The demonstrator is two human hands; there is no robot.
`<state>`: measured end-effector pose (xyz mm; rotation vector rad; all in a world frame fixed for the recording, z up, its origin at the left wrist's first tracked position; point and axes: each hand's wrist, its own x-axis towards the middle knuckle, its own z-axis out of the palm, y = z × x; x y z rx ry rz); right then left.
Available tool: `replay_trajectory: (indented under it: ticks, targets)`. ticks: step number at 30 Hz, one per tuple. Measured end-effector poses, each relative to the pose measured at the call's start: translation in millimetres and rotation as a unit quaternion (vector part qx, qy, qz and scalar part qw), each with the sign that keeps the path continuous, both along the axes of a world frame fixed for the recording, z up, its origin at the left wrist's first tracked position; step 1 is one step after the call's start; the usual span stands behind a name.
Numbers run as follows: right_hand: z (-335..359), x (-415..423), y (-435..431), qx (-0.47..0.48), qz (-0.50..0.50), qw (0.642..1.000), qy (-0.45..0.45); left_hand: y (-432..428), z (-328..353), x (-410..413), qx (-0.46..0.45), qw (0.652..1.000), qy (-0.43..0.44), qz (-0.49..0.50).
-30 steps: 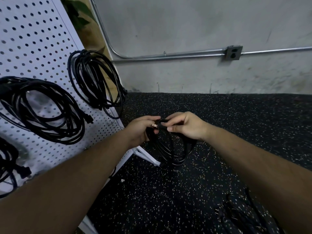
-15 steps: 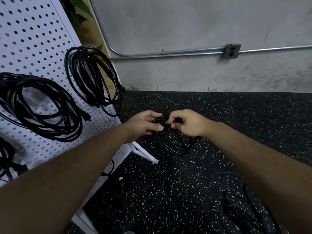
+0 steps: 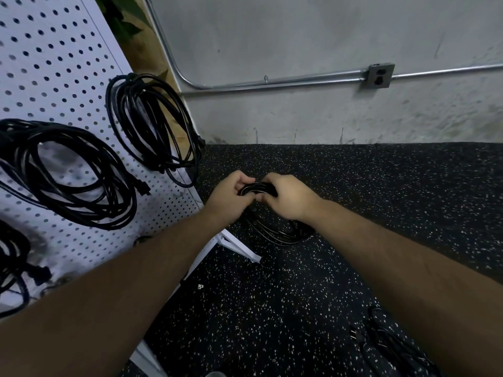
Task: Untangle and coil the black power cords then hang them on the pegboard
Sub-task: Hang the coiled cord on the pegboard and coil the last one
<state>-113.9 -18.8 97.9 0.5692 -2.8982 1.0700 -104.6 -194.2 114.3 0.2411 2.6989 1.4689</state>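
Black power cords (image 3: 152, 126) are hung on the pegboard (image 3: 54, 58) in three coils, a fourth coil (image 3: 277, 232) is clutched in curled fingers of left hand (image 3: 230, 198) and right hand (image 3: 290, 198), a tangle (image 3: 389, 344) is left near right.

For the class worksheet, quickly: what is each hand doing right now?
The left hand grips the coiled cord.
The right hand grips the same coiled cord.
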Motion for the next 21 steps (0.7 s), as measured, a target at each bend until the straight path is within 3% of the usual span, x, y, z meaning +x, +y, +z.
replay_trajectory:
  ticks: [5,12,21]
  targets:
    - [-5,-16,-30,-0.027,0.008,1.000,-0.012,-31,-3,10,0.038,0.999,-0.009,0.027]
    - [1,-36,-81,-0.009,0.064,0.997,-0.043,-69,-20,8,-0.012,0.991,0.103,0.086]
    - [-3,-52,-117,0.026,0.039,0.997,0.062,-94,-50,-8,-0.018,0.978,0.155,0.137]
